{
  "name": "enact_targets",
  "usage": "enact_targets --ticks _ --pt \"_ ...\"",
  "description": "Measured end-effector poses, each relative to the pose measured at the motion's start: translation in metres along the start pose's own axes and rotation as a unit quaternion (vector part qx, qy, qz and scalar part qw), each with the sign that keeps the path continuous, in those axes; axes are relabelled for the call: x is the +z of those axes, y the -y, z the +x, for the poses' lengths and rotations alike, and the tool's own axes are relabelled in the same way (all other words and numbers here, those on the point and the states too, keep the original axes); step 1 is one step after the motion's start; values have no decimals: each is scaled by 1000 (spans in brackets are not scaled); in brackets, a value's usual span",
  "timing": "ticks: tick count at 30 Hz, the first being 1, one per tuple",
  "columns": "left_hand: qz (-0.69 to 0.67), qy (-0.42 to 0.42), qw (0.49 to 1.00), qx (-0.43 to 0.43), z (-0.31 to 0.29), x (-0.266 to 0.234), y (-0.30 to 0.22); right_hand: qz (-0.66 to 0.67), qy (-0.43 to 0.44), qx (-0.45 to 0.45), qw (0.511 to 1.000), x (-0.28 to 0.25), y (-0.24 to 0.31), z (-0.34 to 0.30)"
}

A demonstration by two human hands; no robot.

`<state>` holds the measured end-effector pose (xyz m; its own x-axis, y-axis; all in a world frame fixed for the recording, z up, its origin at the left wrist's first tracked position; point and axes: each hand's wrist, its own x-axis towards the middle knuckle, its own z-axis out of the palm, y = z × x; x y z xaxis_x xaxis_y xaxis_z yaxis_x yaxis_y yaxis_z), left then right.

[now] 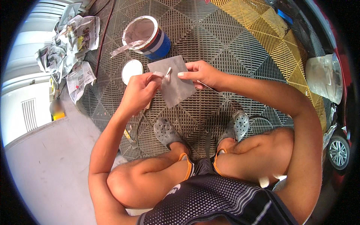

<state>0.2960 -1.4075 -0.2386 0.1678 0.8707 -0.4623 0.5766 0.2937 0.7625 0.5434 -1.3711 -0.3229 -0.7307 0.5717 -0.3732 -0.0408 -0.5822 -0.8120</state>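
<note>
My right hand grips the edge of a grey square plate, its thumb on top and its other fingers underneath. A thin pale line sticks out beside those fingers. On the plate lies a small whitish streak of paste. My left hand is closed in a pinch over the plate's left edge, on a small pale flat piece whose kind I cannot make out. Beyond the plate stands a blue-and-white tub of greyish-pink paste, with a smeared flat stick across its rim. A round white lid lies nearer.
Crumpled newspaper lies at the far left by a white wall. Grid floor tiles spread underfoot, yellow ones to the right. A cloudy plastic bucket and a car wheel stand at right. My clogs are below the plate.
</note>
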Motion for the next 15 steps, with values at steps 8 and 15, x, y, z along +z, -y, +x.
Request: enact_targets --ticks 8,15 --pt "136 -52 988 44 7 5 13 -14 11 -18 1000 4 4 -7" --pt "312 -293 873 234 18 3 40 -23 -25 -25 999 -9 6 -4"
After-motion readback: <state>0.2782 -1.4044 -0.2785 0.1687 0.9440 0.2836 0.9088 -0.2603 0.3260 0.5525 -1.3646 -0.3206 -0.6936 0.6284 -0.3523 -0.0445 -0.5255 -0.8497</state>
